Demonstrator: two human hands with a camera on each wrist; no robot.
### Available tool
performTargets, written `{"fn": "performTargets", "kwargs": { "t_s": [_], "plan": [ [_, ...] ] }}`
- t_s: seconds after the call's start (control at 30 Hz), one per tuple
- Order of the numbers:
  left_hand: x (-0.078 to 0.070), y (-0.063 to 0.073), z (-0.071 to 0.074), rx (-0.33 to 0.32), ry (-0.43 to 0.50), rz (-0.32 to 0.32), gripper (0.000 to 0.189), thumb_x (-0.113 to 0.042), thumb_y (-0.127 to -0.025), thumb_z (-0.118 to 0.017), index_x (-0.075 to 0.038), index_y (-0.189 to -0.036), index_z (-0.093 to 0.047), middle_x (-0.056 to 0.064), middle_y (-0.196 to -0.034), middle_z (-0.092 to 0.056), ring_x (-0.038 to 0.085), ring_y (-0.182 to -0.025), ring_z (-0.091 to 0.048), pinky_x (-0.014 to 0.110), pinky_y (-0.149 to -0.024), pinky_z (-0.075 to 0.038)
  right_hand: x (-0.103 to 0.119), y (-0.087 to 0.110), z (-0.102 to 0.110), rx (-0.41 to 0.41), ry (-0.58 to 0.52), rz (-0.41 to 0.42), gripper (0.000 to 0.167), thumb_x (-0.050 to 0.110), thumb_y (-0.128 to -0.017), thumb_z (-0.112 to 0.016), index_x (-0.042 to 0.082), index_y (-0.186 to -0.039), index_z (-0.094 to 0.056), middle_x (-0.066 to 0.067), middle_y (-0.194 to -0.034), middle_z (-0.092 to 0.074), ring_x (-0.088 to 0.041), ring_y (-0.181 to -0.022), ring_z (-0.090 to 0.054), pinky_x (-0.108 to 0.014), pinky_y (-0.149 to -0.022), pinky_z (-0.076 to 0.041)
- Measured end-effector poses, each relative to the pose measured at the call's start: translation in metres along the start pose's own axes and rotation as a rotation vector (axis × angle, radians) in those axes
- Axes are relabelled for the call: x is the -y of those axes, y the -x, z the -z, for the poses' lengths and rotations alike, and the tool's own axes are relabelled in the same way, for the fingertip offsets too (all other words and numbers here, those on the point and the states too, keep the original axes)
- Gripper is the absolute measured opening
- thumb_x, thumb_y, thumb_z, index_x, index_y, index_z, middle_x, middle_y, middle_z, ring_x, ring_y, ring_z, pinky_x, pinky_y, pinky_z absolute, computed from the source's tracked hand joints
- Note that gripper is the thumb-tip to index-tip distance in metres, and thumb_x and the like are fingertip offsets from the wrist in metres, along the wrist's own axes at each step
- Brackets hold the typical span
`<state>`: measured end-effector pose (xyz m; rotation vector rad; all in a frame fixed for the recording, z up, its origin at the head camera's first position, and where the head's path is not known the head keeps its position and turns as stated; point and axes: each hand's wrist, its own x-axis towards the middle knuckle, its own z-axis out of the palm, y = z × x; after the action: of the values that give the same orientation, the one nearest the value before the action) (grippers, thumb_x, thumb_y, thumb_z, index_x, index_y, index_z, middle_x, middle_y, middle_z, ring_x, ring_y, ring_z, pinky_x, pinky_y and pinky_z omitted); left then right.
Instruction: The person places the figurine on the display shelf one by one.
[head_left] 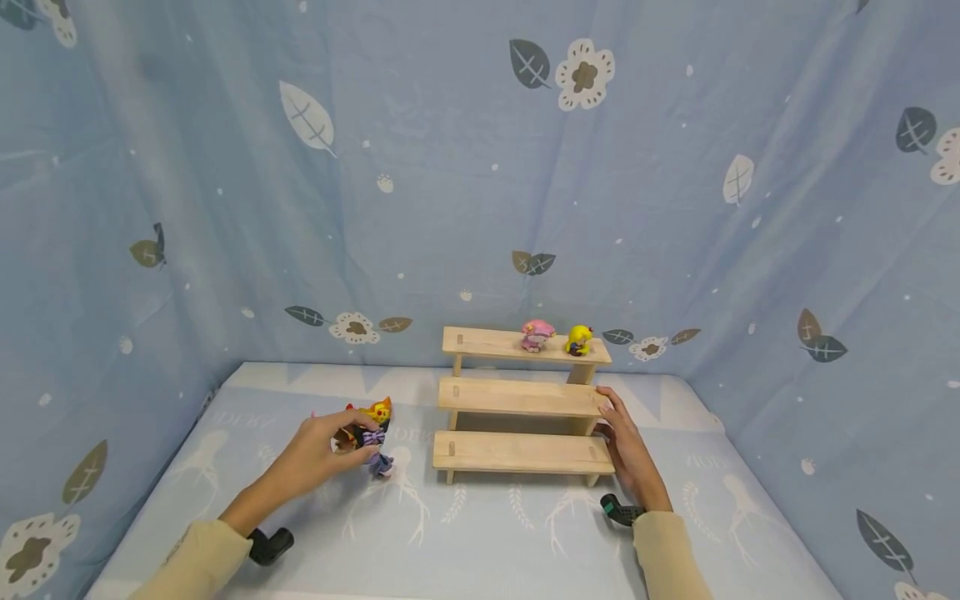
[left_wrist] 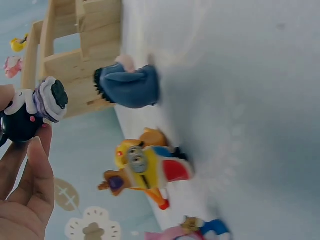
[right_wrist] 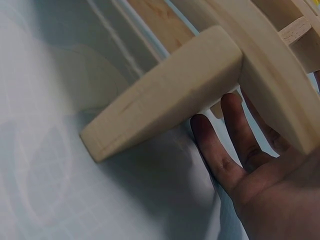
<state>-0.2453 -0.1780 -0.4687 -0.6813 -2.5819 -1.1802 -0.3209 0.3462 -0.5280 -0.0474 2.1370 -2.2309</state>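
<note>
The person's left hand (head_left: 324,444) reaches in from the lower left, fingers pointing right, thumb and fingertips pinched on one small black figurine with a white and purple-striped top (left_wrist: 22,125), held above the table. Below and beside it, a yellow, red and blue group of toy figures (left_wrist: 172,170) overlaps, so its number cannot be told; one pink-and-blue figure (left_wrist: 215,229) is cut off by the left wrist view. Nearer the shelf stands one rounded blue figure with a black crest (left_wrist: 132,89).

The left edge of the pale blue cloth-covered table (head_left: 510,542) meets a patterned blue curtain (head_left: 450,192). A strip of cloth separates the toys from the three-step pale wooden shelf (head_left: 525,396), and a broad stretch lies before its lowest board. On the top board sit two figurines: one pink-and-white (head_left: 536,336), then one yellow (head_left: 578,340), near the right end.

The right hand (head_left: 632,450) comes up from the lower right, fingers apart and extended, fingertips at the middle board's right end, beside a leg. Beyond it, more cloth reaches the table's right edge.
</note>
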Motion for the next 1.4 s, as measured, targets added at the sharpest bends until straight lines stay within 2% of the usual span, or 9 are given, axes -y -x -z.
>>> {"fn": "performTargets", "kwargs": {
  "t_s": [0.03, 0.07, 0.13, 0.2, 0.47, 0.73, 1.03, 1.17, 1.4],
  "plan": [
    [-0.001, -0.002, 0.001, -0.005, 0.000, -0.008, 0.027, -0.022, -0.086, -0.086, -0.026, -0.109, -0.073, -0.013, -0.091, -0.072, 0.004, -0.073, -0.064, 0.059, -0.093, -0.050, 0.000, 0.000, 0.000, 0.001, 0.000, 0.002, 0.055, 0.046, -0.108, -0.049, 0.029, -0.158, -0.030, -0.008, -0.156, -0.026, -0.036, -0.124, -0.041, -0.044, -0.103, -0.038],
    [-0.002, -0.004, 0.002, -0.006, 0.002, -0.016, 0.027, -0.021, -0.087, -0.086, -0.026, -0.110, -0.072, -0.012, -0.092, -0.072, 0.005, -0.073, -0.064, 0.050, -0.085, -0.056, 0.001, 0.000, 0.000, 0.002, 0.000, 0.002, 0.056, 0.045, -0.108, -0.050, 0.029, -0.158, -0.030, -0.008, -0.156, -0.026, -0.036, -0.125, -0.041, -0.043, -0.104, -0.038],
    [-0.005, -0.009, 0.003, -0.007, 0.007, -0.038, 0.030, -0.020, -0.088, -0.085, -0.025, -0.113, -0.070, -0.009, -0.096, -0.071, 0.006, -0.075, -0.065, 0.034, -0.066, -0.058, 0.001, 0.000, 0.000, 0.002, 0.001, 0.004, 0.056, 0.045, -0.109, -0.049, 0.028, -0.158, -0.030, -0.008, -0.156, -0.026, -0.036, -0.124, -0.041, -0.043, -0.103, -0.038],
    [-0.007, -0.012, 0.005, -0.014, 0.017, -0.059, 0.031, -0.020, -0.088, -0.084, -0.024, -0.116, -0.069, -0.007, -0.097, -0.070, 0.007, -0.077, -0.065, 0.027, -0.065, -0.057, 0.001, 0.000, 0.000, 0.002, 0.003, 0.004, 0.056, 0.044, -0.109, -0.049, 0.027, -0.159, -0.029, -0.007, -0.156, -0.026, -0.036, -0.124, -0.041, -0.041, -0.102, -0.039],
    [-0.012, -0.027, 0.006, -0.075, 0.049, -0.125, 0.032, -0.019, -0.089, -0.084, -0.025, -0.117, -0.070, -0.014, -0.091, -0.069, 0.009, -0.078, -0.066, 0.032, -0.066, -0.059, 0.002, 0.001, 0.001, 0.016, -0.002, 0.000, 0.055, 0.046, -0.109, -0.048, 0.029, -0.158, -0.029, -0.008, -0.157, -0.024, -0.038, -0.128, -0.039, -0.038, -0.100, -0.042],
    [-0.020, -0.048, 0.006, -0.129, 0.032, -0.166, 0.034, -0.017, -0.088, -0.085, -0.020, -0.119, -0.070, -0.011, -0.097, -0.071, 0.009, -0.081, -0.067, 0.033, -0.068, -0.059, 0.001, 0.000, 0.002, 0.024, -0.013, 0.017, 0.054, 0.043, -0.110, -0.047, 0.027, -0.158, -0.029, -0.008, -0.156, -0.026, -0.036, -0.124, -0.042, -0.037, -0.098, -0.044],
    [-0.030, -0.066, 0.002, -0.143, 0.030, -0.111, 0.031, -0.021, -0.089, -0.083, -0.022, -0.117, -0.071, -0.010, -0.095, -0.069, 0.010, -0.085, -0.067, 0.044, -0.074, -0.059, 0.002, 0.001, 0.001, 0.016, 0.014, 0.026, 0.051, 0.041, -0.110, -0.046, 0.027, -0.157, -0.031, -0.008, -0.156, -0.027, -0.034, -0.123, -0.043, -0.041, -0.102, -0.040],
    [-0.033, -0.074, 0.000, -0.151, 0.021, -0.102, 0.029, -0.025, -0.091, -0.082, -0.025, -0.117, -0.071, -0.010, -0.091, -0.066, 0.011, -0.086, -0.067, 0.041, -0.073, -0.057, 0.001, 0.000, 0.002, 0.007, 0.005, 0.030, 0.050, 0.041, -0.110, -0.046, 0.027, -0.156, -0.032, -0.008, -0.155, -0.028, -0.035, -0.123, -0.043, -0.042, -0.101, -0.040],
    [-0.037, -0.087, -0.003, -0.150, 0.032, -0.110, 0.031, -0.024, -0.090, -0.083, -0.022, -0.119, -0.070, -0.007, -0.098, -0.071, 0.013, -0.088, -0.067, 0.039, -0.077, -0.057, 0.000, 0.000, 0.002, 0.008, 0.014, 0.017, 0.051, 0.042, -0.110, -0.046, 0.029, -0.157, -0.031, -0.011, -0.157, -0.026, -0.036, -0.125, -0.042, -0.042, -0.100, -0.042]
  ]
}}
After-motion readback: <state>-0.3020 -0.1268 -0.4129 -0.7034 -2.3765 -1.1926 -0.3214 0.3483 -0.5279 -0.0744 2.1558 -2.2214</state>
